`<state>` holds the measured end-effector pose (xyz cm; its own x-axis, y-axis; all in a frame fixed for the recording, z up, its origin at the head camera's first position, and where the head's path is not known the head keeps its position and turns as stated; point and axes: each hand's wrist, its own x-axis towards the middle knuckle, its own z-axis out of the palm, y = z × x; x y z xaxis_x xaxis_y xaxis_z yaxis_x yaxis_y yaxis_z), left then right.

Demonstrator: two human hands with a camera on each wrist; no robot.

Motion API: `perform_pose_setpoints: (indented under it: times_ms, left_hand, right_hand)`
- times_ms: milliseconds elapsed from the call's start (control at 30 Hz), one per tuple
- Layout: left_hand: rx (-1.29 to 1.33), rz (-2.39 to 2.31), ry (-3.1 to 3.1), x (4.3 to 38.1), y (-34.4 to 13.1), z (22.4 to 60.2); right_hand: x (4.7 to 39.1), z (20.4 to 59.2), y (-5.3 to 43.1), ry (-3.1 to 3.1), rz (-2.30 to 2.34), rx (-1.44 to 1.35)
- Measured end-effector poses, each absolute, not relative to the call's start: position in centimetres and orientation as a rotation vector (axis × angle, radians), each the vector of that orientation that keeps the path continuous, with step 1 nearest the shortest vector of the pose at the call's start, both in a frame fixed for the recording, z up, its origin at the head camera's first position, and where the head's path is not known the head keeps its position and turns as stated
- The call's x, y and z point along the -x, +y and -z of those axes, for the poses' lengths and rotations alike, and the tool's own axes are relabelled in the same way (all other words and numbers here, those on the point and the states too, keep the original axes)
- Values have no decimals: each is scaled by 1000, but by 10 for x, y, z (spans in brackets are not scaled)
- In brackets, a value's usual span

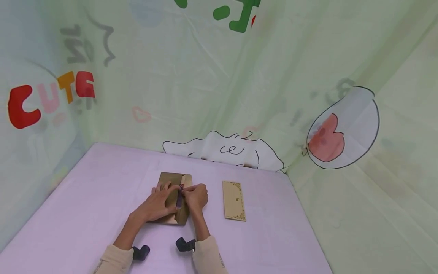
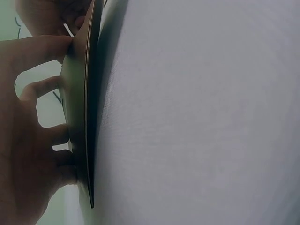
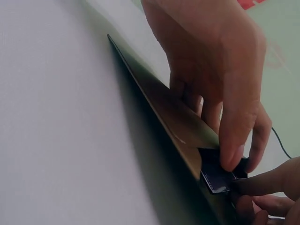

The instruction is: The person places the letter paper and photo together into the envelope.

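Note:
A brown paper envelope (image 1: pixel 171 177) lies on the table with its flap side toward the right. At its opening, a dark printed card (image 1: pixel 179 200) shows as a narrow strip. My left hand (image 1: pixel 159 201) spreads over the envelope, fingertips pressing on its face, the thumb and index finger reaching the card. From the right, my right hand (image 1: pixel 196 195) pinches the card's edge with bent fingers. In the right wrist view, the dark card (image 3: pixel 215 174) sticks out past the envelope's paper edge, between both hands' fingertips. Its inner part is hidden inside the envelope.
A cream card (image 1: pixel 234 199) with a gold ornamental border lies on the table to the right of my hands. Light cloth walls (image 1: pixel 191 95) with printed drawings enclose the lilac table (image 1: pixel 273 228) at the back and both sides.

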<state>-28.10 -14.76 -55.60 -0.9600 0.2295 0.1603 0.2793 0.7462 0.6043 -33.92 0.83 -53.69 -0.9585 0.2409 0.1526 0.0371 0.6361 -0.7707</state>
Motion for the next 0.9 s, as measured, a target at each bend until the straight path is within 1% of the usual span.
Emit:
perform_pose_setpoints:
  times_ms: [400,667,900]
  left_hand:
    - [414,1028,-2847,280,-148,557]
    - [423,1025,-2860,280,-144,557]
    - [410,1016,-2851,279,-146,555]
  right_hand:
    - [338,542,-6,-2596,-1221,186]
    - [339,541,-3,-2604,-1226,188]
    - [336,533,7,-2637,-1229,97]
